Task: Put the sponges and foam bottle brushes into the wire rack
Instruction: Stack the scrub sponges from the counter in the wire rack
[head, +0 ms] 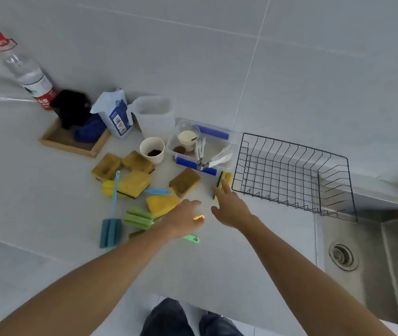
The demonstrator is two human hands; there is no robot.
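Several yellow sponges lie on the pale counter, among them one [185,181] in the middle, one [161,202] under my left fingertips' side, and one standing on edge [227,178] by the black wire rack [290,175]. The rack holds nothing. A blue foam bottle brush [110,229], a green one [138,218] and a yellow one [108,187] lie at the left. My left hand [183,220] hovers over an orange handle [199,217], fingers relaxed. My right hand [229,207] reaches with straight fingers and touches the on-edge sponge.
A clear tub [219,151] with utensils and cups, a paper cup [152,150], a white jug [154,117], a wooden tray [69,141] and a bottle [27,73] stand behind the sponges. A steel sink [372,258] lies at the right.
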